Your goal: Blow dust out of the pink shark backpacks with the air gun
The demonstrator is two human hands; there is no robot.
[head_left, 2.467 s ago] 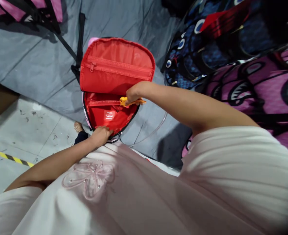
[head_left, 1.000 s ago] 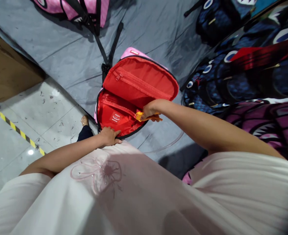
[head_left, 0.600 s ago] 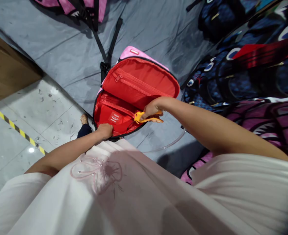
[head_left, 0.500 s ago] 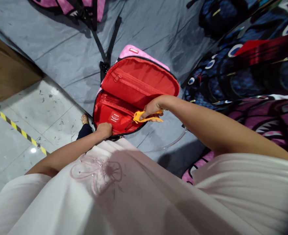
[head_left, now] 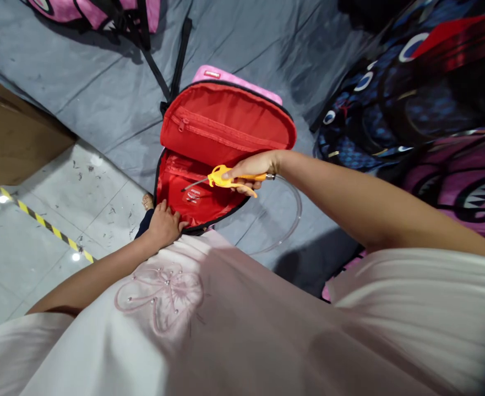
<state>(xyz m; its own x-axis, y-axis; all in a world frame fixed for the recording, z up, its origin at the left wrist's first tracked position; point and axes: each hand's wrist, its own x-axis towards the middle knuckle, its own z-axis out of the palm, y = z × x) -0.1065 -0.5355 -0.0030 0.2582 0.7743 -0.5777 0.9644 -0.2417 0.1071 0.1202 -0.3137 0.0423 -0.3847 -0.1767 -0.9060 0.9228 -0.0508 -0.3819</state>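
A pink backpack (head_left: 276, 99) lies unzipped, its red lining (head_left: 225, 113) showing and its front panel folded back. My right hand (head_left: 248, 168) is closed around a yellow air blow gun (head_left: 221, 176), whose thin metal nozzle points left into the bag's main compartment. From the gun's rear a clear hose (head_left: 298, 212) curves down toward my shirt. At the near left rim my left hand (head_left: 164, 224) grips the bag's edge, fingers bent over it and partly hidden inside. A white label is on the lining, below the nozzle.
Grey sheeting (head_left: 114, 71) covers the work surface. Dark blue patterned backpacks (head_left: 391, 104) and pink ones (head_left: 473, 187) crowd the right side. Another pink backpack (head_left: 102, 14) lies at the top left. A cardboard box (head_left: 15, 132) and striped floor tape (head_left: 46, 223) are at left.
My right hand has moved left and slightly up with the blow gun, its nozzle now clearly seen over the lining. My left hand has shifted a little left along the rim, its fingers less curled.
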